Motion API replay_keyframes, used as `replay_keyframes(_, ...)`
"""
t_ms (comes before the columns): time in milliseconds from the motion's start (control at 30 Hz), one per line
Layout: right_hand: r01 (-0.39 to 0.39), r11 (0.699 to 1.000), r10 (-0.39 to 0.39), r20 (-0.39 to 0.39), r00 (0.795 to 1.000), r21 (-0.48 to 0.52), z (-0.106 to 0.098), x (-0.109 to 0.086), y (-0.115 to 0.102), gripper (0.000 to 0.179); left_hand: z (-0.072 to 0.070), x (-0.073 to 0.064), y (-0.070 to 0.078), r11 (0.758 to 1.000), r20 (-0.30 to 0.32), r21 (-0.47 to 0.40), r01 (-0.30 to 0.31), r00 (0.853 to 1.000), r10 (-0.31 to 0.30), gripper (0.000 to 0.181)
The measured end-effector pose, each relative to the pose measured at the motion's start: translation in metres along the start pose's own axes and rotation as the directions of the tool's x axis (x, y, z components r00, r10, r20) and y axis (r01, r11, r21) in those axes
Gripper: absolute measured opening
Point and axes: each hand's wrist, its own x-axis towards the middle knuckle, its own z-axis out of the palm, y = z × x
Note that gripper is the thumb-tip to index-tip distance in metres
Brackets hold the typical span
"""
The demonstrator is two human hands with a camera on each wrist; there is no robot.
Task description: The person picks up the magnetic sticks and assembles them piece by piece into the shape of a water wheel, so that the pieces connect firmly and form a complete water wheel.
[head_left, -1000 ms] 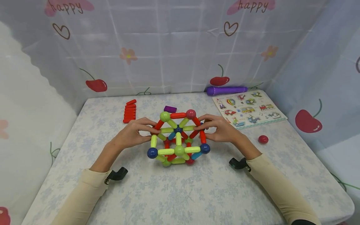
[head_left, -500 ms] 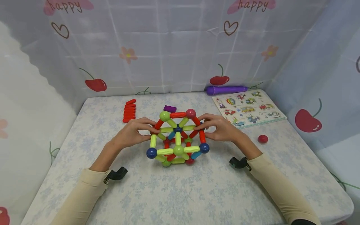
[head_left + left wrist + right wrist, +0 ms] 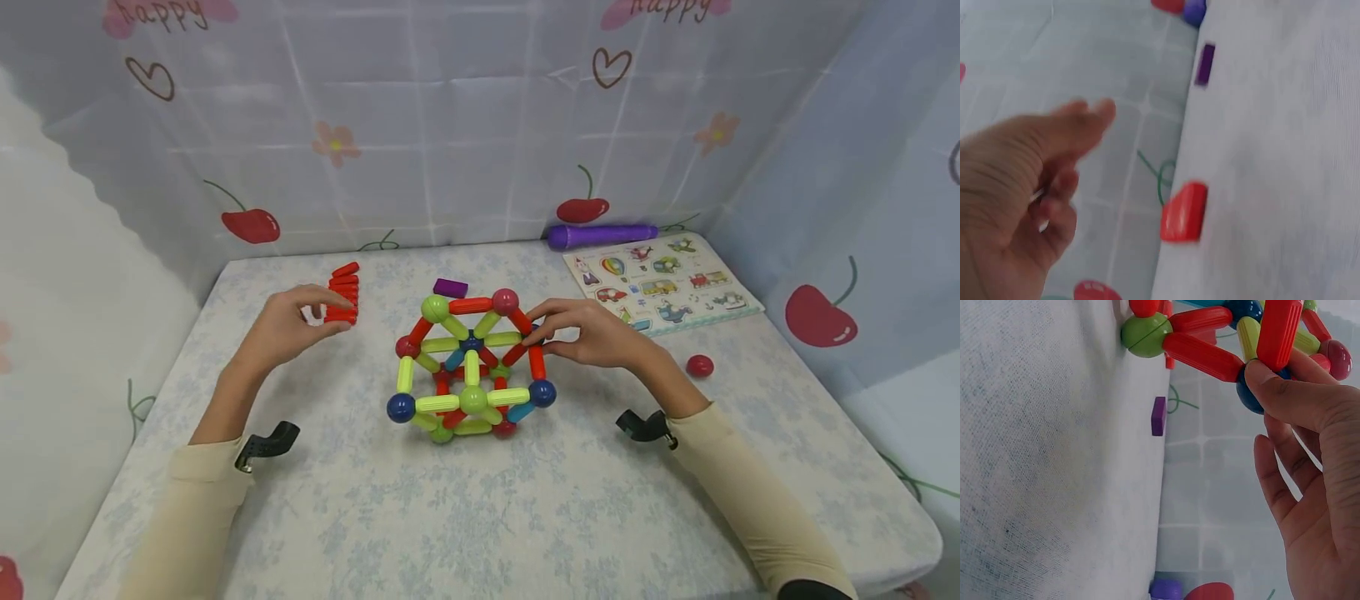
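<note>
A ball-and-rod magnetic building structure (image 3: 473, 399) stands mid-table, made of red, yellow-green and blue rods joined by coloured balls. My right hand (image 3: 596, 335) pinches it at a dark blue ball (image 3: 1249, 394) on its right side, thumb and fingers on opposite sides. To the left, my left hand (image 3: 283, 329) hovers by a row of red rods (image 3: 344, 282), fingers bent and apart from the thumb. In the left wrist view, blurred, the left hand (image 3: 1029, 169) holds nothing and a gap separates it from the red rods (image 3: 1185, 212).
Behind the structure lies a purple block (image 3: 451, 288). A picture puzzle board (image 3: 667, 287) and a purple stick-shaped object (image 3: 602, 237) are at the back right. One loose dark red ball (image 3: 700, 366) sits right of my right hand. A printed curtain (image 3: 450, 125) encloses the table.
My left hand has let go of the structure's left side and moved left to the red rods. The right hand keeps its hold, and the structure stays nearly in place.
</note>
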Motion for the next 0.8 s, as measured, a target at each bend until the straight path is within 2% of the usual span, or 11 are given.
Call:
replay_keyframes(67,-0.012,1.0,0.012,-0.002,1.0,0.01,-0.002,0.0,0.0,0.038,-0.005,-0.001,-0.011,0.992,-0.026,0.093,0.084,0.996,-0.082,0.03)
replay_keyframes(133,-0.027,0.999,0.027,-0.003,1.0,0.02,-0.003,0.0,-0.001,0.039,-0.007,-0.002,-0.022,0.979,-0.018,0.139,0.15,0.989,-0.149,0.031)
replay_keyframes(267,-0.051,0.998,0.052,-0.004,0.999,0.023,-0.002,0.001,-0.003,0.038,-0.002,-0.003,-0.043,0.955,0.029,0.196,0.223,0.972,-0.233,0.033)
replay_keyframes(433,-0.062,0.997,0.062,-0.004,0.998,0.036,0.0,-0.001,-0.001,0.037,0.009,-0.002,-0.061,0.944,0.046,0.232,0.234,0.967,-0.251,0.034)
replay_keyframes(700,-0.063,0.997,0.063,-0.009,0.998,0.046,-0.001,-0.001,0.0,0.034,0.018,-0.001,-0.065,0.942,0.032,0.248,0.224,0.97,-0.24,0.03)
replay_keyframes(800,-0.059,0.997,0.059,-0.012,0.998,0.042,-0.003,-0.002,0.001,0.033,0.02,0.001,-0.065,0.947,0.053,0.229,0.226,0.968,-0.244,0.025)
